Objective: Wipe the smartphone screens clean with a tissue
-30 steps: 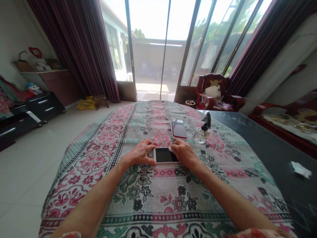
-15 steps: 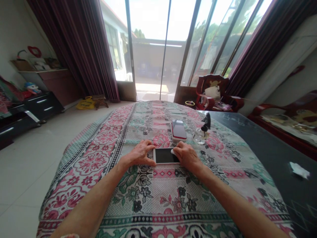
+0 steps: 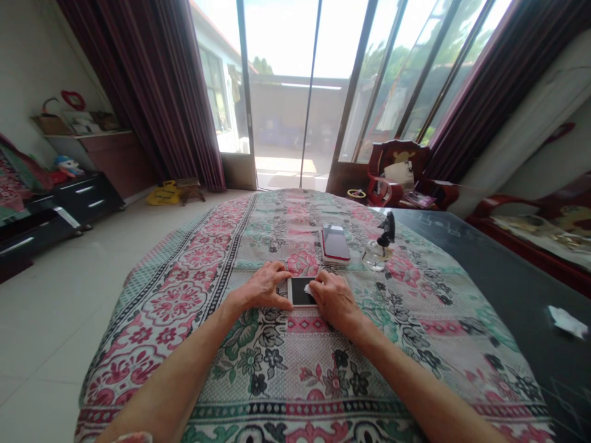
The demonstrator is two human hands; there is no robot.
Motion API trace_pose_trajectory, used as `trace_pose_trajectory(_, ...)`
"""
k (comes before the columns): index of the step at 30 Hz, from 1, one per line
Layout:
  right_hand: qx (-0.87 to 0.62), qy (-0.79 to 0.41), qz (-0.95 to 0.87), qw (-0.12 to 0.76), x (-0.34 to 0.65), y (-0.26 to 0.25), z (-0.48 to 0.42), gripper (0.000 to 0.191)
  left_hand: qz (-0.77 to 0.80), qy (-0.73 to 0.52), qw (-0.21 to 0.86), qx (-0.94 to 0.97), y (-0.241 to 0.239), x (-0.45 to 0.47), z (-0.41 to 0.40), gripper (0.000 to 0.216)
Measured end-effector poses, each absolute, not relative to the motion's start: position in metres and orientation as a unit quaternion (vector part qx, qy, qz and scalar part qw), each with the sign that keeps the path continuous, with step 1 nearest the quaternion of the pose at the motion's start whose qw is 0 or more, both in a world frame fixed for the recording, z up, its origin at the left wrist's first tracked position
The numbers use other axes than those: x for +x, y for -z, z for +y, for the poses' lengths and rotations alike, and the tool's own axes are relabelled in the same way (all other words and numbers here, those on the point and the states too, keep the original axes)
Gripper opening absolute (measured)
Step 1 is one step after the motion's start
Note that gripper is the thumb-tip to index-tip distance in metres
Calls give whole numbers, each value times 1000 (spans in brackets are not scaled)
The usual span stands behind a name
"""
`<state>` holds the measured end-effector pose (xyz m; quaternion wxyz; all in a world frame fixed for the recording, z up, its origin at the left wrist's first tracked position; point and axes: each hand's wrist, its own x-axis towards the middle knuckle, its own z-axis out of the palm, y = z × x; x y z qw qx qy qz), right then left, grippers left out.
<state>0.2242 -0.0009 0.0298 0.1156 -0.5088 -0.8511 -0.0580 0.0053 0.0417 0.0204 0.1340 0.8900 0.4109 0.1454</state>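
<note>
A white-framed smartphone (image 3: pixel 299 294) lies flat and sideways on the patterned tablecloth, its dark screen up. At its left end, my left hand (image 3: pixel 263 288) steadies it, thumb on the near corner and fingers at the far corner. My right hand (image 3: pixel 335 299) is closed around a small white tissue (image 3: pixel 307 289) and presses it on the screen, hiding the phone's right part. Just beyond lies a small stack of phones (image 3: pixel 336 243), the top one with a red edge. To its right stands a clear spray bottle (image 3: pixel 375 256) with a black nozzle.
The round table wears a floral tablecloth (image 3: pixel 170 301). A dark surface (image 3: pixel 498 271) adjoins on the right, with a crumpled white tissue (image 3: pixel 567 321) on it. Beyond are a wooden chair (image 3: pixel 401 175), a yellow bag (image 3: pixel 164 194) and glass doors (image 3: pixel 286 123).
My right hand has slid left across the phone's screen with the tissue. My left hand keeps its hold on the left end. The view has shifted slightly.
</note>
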Motion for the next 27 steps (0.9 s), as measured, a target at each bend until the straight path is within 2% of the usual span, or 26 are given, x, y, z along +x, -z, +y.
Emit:
trace_pose_trajectory(8,-472,26,-876,94,197,-33,-15,18,400,-158,130,893,-18,5,42,64)
trace_pose_trajectory(12,-518,7,-851,88,214,-40,-14,24,399,-154,140,893,-20,5,42,66)
trace_pose_trajectory(19,-632,-10,-772,69,267,-51,-2,24,415,-137,163,885,-27,7,39,62)
trace_pose_trajectory(27,-625,-6,-780,32,269,-54,-2,27,424,-130,161,881,-24,6,40,67)
